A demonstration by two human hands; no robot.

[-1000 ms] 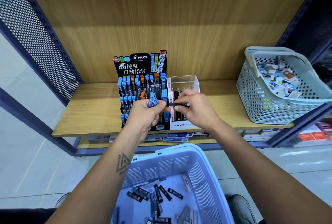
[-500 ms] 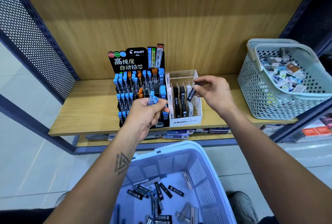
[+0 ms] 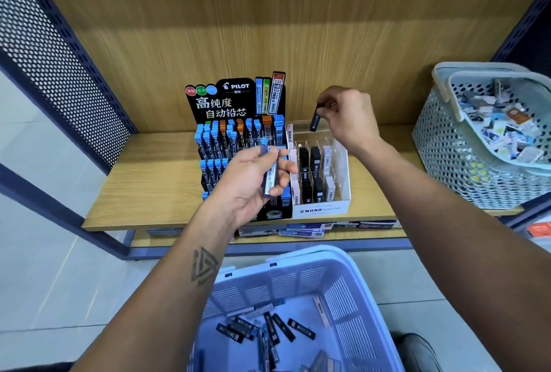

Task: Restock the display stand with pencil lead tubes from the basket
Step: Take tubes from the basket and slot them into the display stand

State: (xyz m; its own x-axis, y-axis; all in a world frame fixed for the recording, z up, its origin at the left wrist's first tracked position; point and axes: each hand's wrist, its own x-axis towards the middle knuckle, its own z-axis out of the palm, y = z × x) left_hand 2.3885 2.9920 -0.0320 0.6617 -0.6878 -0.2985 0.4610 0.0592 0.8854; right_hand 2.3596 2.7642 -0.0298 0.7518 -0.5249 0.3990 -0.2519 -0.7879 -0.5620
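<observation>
On the wooden shelf [image 3: 143, 193] stand a black Pilot display stand [image 3: 238, 133], filled with blue- and orange-capped tubes, and a white Mono stand [image 3: 320, 209] with clear compartments. My left hand [image 3: 250, 184] holds blue-capped lead tubes [image 3: 269, 172] in front of the Pilot stand. Above the rear compartments of the Mono stand, my right hand [image 3: 347, 116] pinches a black lead tube [image 3: 315, 118], hanging upright. The lilac basket [image 3: 298, 261] below me holds several loose black tubes [image 3: 268, 330].
A grey perforated basket [image 3: 447, 157] full of small packets sits at the right end of the shelf. Perforated metal panels [image 3: 59, 67] flank the shelf on both sides. Boxes [image 3: 301, 231] lie on the lower shelf. My shoe [image 3: 417, 350] shows at bottom right.
My right hand took a black tube from beside my left hand and carried it up and right, over the back of the Mono stand. My left hand stayed, its palm turning upward.
</observation>
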